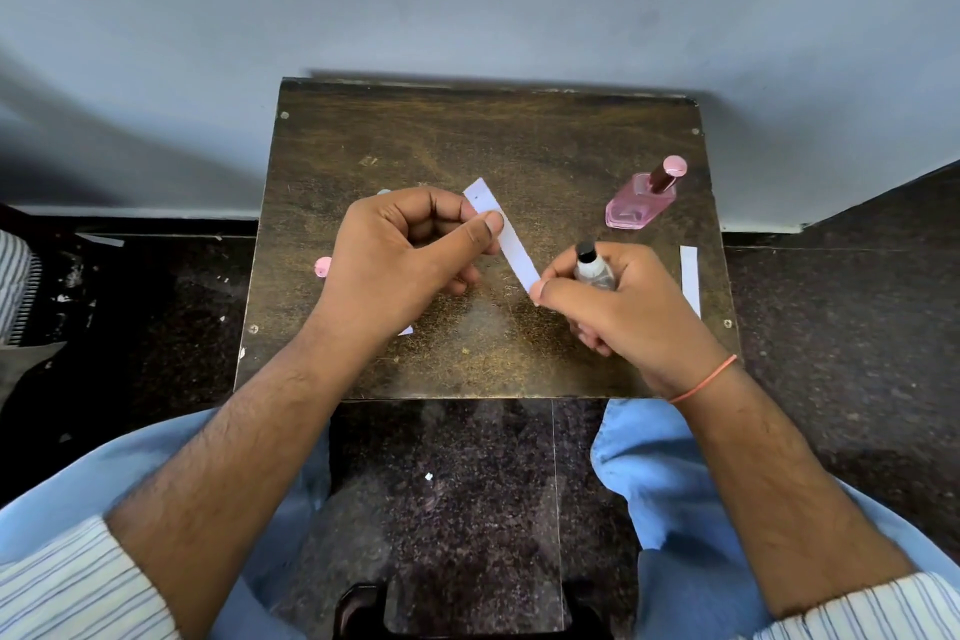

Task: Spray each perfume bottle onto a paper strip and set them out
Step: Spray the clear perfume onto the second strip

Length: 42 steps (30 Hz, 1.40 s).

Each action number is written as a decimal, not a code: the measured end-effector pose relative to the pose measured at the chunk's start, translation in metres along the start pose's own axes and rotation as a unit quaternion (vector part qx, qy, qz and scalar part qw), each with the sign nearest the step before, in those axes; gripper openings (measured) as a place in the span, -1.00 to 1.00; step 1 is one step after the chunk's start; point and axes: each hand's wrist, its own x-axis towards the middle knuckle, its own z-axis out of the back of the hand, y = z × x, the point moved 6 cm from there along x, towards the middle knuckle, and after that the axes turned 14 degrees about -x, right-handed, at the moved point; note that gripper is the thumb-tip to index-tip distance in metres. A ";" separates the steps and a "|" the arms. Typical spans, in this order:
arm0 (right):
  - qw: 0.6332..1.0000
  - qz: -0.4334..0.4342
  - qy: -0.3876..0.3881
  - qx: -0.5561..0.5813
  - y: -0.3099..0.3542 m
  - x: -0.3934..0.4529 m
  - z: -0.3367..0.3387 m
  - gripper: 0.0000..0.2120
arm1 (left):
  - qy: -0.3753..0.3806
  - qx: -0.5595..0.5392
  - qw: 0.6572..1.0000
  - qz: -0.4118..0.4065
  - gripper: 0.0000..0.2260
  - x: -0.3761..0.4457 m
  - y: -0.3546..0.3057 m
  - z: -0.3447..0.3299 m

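Hands meet over the small wooden table (363,146) as I watch through the head camera. My left hand (410,255) has its fingers curled, thumb and forefinger pinching the upper part of a white paper strip (511,242), which runs slantwise down toward the right hand (618,307). That hand is wrapped around a small clear bottle (592,270) with a black spray top, held upright, and its thumb and forefinger also pinch the strip's lower end, so the strip is held above the tabletop between both hands.

At the table's far right corner stands a pink bottle (641,200) with a pink cap on a dark neck, well apart from the hands. A second strip (690,278) lies flat along the right edge, just beyond the right hand. A small pink cap (323,268) sits on the table beside the left hand, partly hidden by it, and the white corner of another paper (406,330) peeks from under the left wrist. An orange band (701,382) circles the right wrist. Striped sleeves (67,582) and light blue trousers (670,473) frame the dark speckled floor (447,473) below.
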 end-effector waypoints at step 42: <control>0.971 -0.144 0.170 -0.083 -0.020 -0.005 -0.033 -0.76 | 0.105 0.570 0.815 0.004 -0.50 -0.012 0.024 -0.022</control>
